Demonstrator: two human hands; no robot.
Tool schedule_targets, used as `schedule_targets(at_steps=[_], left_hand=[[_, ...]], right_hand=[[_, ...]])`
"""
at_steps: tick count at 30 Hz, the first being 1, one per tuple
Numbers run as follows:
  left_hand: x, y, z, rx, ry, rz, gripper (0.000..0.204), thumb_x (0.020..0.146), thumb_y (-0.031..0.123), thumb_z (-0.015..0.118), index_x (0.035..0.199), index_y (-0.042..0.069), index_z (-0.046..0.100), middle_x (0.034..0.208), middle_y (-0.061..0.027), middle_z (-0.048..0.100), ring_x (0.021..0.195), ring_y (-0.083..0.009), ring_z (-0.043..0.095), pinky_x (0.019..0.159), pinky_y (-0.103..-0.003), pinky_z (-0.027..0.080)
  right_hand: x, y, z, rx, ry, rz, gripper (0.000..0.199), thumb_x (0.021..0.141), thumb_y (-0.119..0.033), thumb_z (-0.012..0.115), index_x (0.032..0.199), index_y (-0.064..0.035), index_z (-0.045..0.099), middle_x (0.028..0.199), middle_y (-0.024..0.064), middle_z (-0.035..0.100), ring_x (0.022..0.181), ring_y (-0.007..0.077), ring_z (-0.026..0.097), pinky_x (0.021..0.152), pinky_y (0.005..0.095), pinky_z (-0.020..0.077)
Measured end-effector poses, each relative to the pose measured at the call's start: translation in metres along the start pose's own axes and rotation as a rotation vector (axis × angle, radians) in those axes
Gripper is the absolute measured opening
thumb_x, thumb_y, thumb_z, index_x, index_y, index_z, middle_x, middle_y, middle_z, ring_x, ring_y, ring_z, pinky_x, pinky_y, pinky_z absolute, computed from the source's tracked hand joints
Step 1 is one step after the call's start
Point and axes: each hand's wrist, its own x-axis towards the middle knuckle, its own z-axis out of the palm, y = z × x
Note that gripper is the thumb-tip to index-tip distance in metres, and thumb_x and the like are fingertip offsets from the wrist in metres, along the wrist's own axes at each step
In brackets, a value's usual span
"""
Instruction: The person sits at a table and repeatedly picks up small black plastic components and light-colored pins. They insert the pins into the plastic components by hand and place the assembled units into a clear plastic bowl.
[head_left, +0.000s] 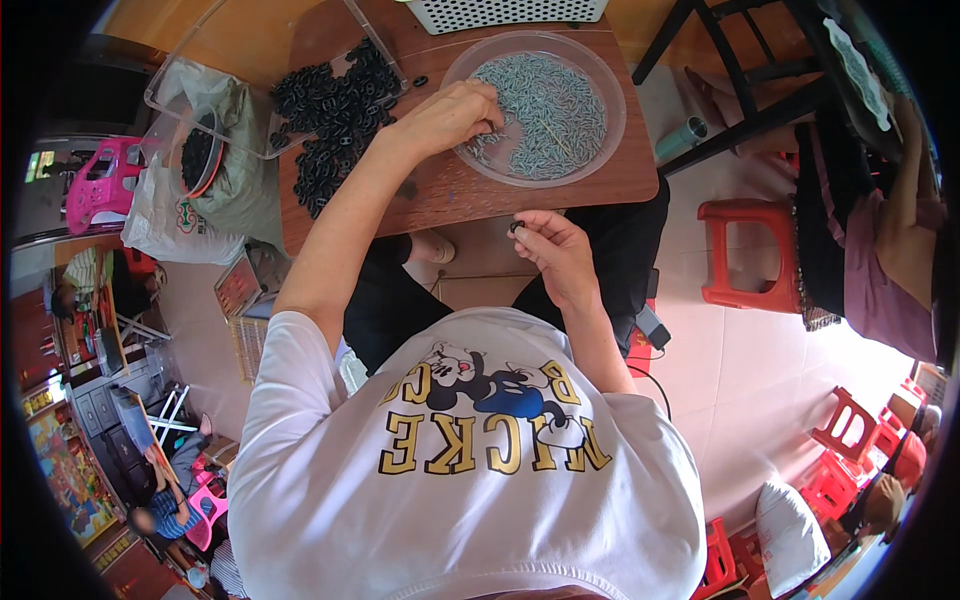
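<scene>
My left hand reaches over the left rim of a round clear plastic tray. Its fingers are bent together and point down among many small blue-grey, screw-like pieces inside. Whether a piece is between the fingertips I cannot make out. In front of the table edge, my right hand pinches a small black oval piece between thumb and fingers. Many similar black oval pieces are heaped on the left of the brown table. A thin light stick lies across the tray's contents.
A white perforated basket stands at the far edge. A clear box borders the heap. Sacks stand left; a red stool, a black metal frame and a seated person are to the right.
</scene>
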Motion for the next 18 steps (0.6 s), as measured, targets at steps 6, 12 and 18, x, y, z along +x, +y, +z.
schedule_targets(at_steps=[6, 12, 18], left_hand=[[0.005, 0.001, 0.004, -0.053, -0.021, -0.042, 0.009, 0.073, 0.002, 0.064, 0.081, -0.001, 0.063, 0.086, -0.0118, 0.061, 0.092, -0.0301, 0.057, 0.079, -0.038, 0.046], [-0.006, -0.006, 0.01, -0.047, 0.049, -0.034, 0.013, 0.078, 0.005, 0.061, 0.089, -0.002, 0.061, 0.086, -0.0119, 0.059, 0.087, -0.0281, 0.056, 0.076, -0.036, 0.045], [-0.028, 0.047, -0.004, -0.839, 0.322, -0.442, 0.015, 0.085, 0.005, 0.059, 0.098, -0.001, 0.062, 0.089, -0.0074, 0.062, 0.077, -0.0136, 0.056, 0.071, -0.027, 0.046]], right_hand=[[0.0, 0.002, -0.003, -0.004, 0.013, 0.01, 0.02, 0.081, -0.003, 0.064, 0.101, 0.0005, 0.062, 0.085, 0.0061, 0.065, 0.071, 0.0087, 0.058, 0.065, 0.0197, 0.0451], [0.0, 0.0, 0.002, 0.009, 0.011, 0.016, 0.02, 0.081, -0.002, 0.065, 0.101, 0.0012, 0.062, 0.084, 0.0067, 0.065, 0.07, 0.0088, 0.058, 0.064, 0.0193, 0.0452], [0.007, -0.017, 0.011, -0.007, 0.031, -0.077, 0.019, 0.079, -0.001, 0.066, 0.097, 0.0024, 0.063, 0.084, 0.0068, 0.065, 0.07, 0.0087, 0.058, 0.063, 0.0193, 0.0448]])
